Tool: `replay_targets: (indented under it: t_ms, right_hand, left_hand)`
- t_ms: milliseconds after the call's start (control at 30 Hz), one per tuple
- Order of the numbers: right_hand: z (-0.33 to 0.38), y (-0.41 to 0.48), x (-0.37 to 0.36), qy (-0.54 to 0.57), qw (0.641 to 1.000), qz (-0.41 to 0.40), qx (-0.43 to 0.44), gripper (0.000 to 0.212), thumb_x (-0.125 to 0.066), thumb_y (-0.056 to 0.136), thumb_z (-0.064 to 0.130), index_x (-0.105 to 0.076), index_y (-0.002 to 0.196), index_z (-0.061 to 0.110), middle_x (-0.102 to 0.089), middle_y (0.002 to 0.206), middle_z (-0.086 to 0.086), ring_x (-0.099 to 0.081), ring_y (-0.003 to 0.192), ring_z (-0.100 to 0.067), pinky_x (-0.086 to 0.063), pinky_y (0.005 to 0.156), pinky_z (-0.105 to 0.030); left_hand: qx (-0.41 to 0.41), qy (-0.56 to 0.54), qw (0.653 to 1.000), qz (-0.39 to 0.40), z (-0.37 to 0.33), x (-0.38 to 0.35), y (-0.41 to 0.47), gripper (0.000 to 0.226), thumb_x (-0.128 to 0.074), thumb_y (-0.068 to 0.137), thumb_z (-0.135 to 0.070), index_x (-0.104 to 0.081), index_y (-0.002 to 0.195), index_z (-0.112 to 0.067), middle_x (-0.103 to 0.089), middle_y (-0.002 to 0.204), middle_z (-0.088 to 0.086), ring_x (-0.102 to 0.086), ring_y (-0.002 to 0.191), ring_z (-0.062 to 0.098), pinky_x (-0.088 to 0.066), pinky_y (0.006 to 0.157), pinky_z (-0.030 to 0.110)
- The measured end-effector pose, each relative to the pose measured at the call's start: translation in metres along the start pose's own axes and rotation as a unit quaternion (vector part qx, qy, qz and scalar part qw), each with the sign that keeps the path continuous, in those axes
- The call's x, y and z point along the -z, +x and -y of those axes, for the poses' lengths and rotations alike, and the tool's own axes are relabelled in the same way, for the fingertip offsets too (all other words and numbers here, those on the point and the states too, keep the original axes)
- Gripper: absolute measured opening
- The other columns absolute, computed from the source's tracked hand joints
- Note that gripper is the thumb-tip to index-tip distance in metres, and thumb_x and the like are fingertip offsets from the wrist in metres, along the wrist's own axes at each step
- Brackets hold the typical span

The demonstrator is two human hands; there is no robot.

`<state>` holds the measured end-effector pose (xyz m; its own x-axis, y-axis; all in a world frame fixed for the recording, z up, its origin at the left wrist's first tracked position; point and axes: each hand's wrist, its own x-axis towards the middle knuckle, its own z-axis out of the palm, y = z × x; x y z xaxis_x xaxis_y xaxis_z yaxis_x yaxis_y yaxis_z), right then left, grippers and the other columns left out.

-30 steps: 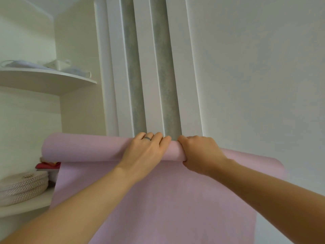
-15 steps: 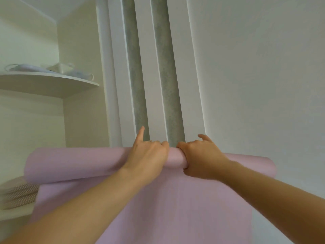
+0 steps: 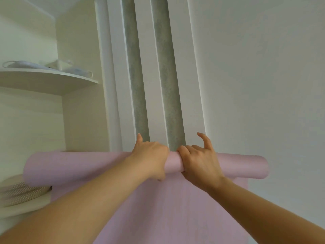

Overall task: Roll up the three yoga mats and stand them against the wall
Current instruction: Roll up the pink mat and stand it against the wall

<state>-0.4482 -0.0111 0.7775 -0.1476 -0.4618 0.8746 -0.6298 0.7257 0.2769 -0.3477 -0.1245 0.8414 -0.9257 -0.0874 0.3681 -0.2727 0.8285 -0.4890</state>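
Presently: mat [image 3: 242, 166], part-rolled, held up before wall [image 3: 263, 67]. Left hand [image 3: 149, 159], right hand [image 3: 200, 162]: fingers [image 3: 205, 141] grasping roll's middle. Risk: ungripped ends may slacken or telescope, giving a loose, uneven roll.

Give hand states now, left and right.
Left hand: curled over the rolled part of the pink mat, gripping it.
Right hand: gripping the same roll beside it.

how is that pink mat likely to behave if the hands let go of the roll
Probably floppy as a sheet: the pink mat curls into a tight roll. Likely to unroll or roll away if freed, being a smooth cylinder gripped only by the left hand and right hand mid-length. The roll seems fairly firm: its ends do not sag.
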Motion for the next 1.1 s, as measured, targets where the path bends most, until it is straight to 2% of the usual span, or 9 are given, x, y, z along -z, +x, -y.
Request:
replay_targets:
  t_ms: [133,267,333,500,733,867,967,1033,1100]
  right_hand:
    - [0.006,-0.004,-0.008,0.013,1.000,0.002,0.006,0.019,-0.064,0.053,0.012,-0.057,0.071,0.017,-0.052,0.052,0.004,-0.049,0.044,-0.021,-0.029,0.107,-0.047]
    - [0.005,0.006,0.009,0.024,0.996,0.090,0.016,0.026,-0.064,0.061,0.026,-0.058,0.086,0.021,-0.060,0.062,0.006,-0.059,0.057,-0.020,-0.024,0.112,-0.047]
    - [0.003,0.015,0.027,0.036,0.976,0.211,0.022,0.034,-0.063,0.069,0.035,-0.056,0.101,0.025,-0.065,0.079,0.007,-0.063,0.079,-0.020,-0.017,0.114,-0.043]
    - [-0.002,0.026,0.034,0.079,0.962,0.262,0.013,0.027,-0.068,0.069,0.038,-0.052,0.087,0.027,-0.056,0.076,0.008,-0.053,0.073,-0.019,-0.037,0.093,-0.031]
    - [-0.007,0.024,0.022,0.171,0.882,0.439,-0.027,0.031,-0.071,0.071,0.028,-0.061,0.098,0.017,-0.063,0.089,-0.002,-0.059,0.077,-0.022,-0.045,0.063,-0.027]
    - [-0.003,0.021,0.019,0.137,0.901,0.411,-0.026,0.034,-0.070,0.072,0.033,-0.061,0.101,0.018,-0.058,0.085,0.002,-0.057,0.078,-0.021,-0.044,0.069,-0.029]
    - [0.000,0.013,0.007,0.076,0.948,0.307,-0.043,0.027,-0.064,0.073,0.036,-0.060,0.096,0.022,-0.057,0.079,0.005,-0.051,0.073,-0.020,-0.038,0.080,-0.029]
    - [-0.001,0.004,-0.002,0.060,0.956,0.277,-0.075,0.022,-0.060,0.073,0.035,-0.060,0.092,0.024,-0.060,0.079,0.005,-0.051,0.071,-0.021,-0.038,0.085,-0.030]
    - [-0.003,-0.006,-0.010,0.049,0.958,0.268,-0.095,0.021,-0.058,0.073,0.034,-0.061,0.092,0.024,-0.064,0.082,0.005,-0.051,0.071,-0.021,-0.037,0.087,-0.029]
  left_hand:
    - [0.004,-0.029,0.999,0.023,0.006,-0.010,0.001,0.025,-0.064,0.077,-0.028,-0.053,0.099,-0.021,-0.059,0.091,-0.002,-0.056,0.085,0.022,-0.035,0.094,0.045]
    - [0.007,0.032,0.992,-0.123,0.004,-0.029,-0.006,0.022,-0.060,0.075,-0.016,-0.042,0.086,-0.021,-0.057,0.075,-0.004,-0.059,0.074,0.021,-0.013,0.114,0.056]
    - [-0.017,0.078,0.970,-0.230,0.003,-0.034,-0.012,0.031,-0.072,0.055,-0.007,-0.048,0.073,-0.017,-0.051,0.056,-0.002,-0.051,0.050,0.021,-0.022,0.111,0.060]
    - [-0.021,0.120,0.930,-0.346,-0.001,-0.047,-0.016,0.029,-0.037,0.060,0.010,-0.054,0.066,-0.014,-0.035,0.052,0.000,-0.034,0.043,0.020,-0.034,0.103,0.064]
    - [-0.070,0.182,0.907,-0.374,-0.005,-0.072,-0.005,0.034,-0.046,0.065,0.008,-0.060,0.086,-0.016,-0.039,0.059,-0.002,-0.036,0.045,0.019,-0.026,0.110,0.059]
    - [-0.077,0.144,0.906,-0.391,-0.001,-0.082,0.000,0.040,-0.047,0.068,0.006,-0.063,0.096,-0.017,-0.048,0.065,-0.002,-0.045,0.051,0.019,-0.019,0.113,0.059]
    - [-0.025,0.053,0.908,-0.414,-0.007,-0.086,0.002,0.052,-0.067,0.063,-0.003,-0.063,0.112,-0.019,-0.061,0.095,0.003,-0.056,0.082,0.024,-0.021,0.110,0.063]
    - [0.039,-0.051,0.913,-0.403,-0.015,-0.089,-0.006,0.067,-0.087,0.052,-0.025,-0.063,0.114,-0.021,-0.061,0.107,0.004,-0.052,0.095,0.025,-0.033,0.104,0.055]
    - [0.073,-0.153,0.897,-0.407,-0.027,-0.099,-0.024,0.045,-0.083,0.061,-0.036,-0.065,0.100,-0.022,-0.061,0.097,-0.001,-0.053,0.088,0.022,-0.041,0.084,0.037]
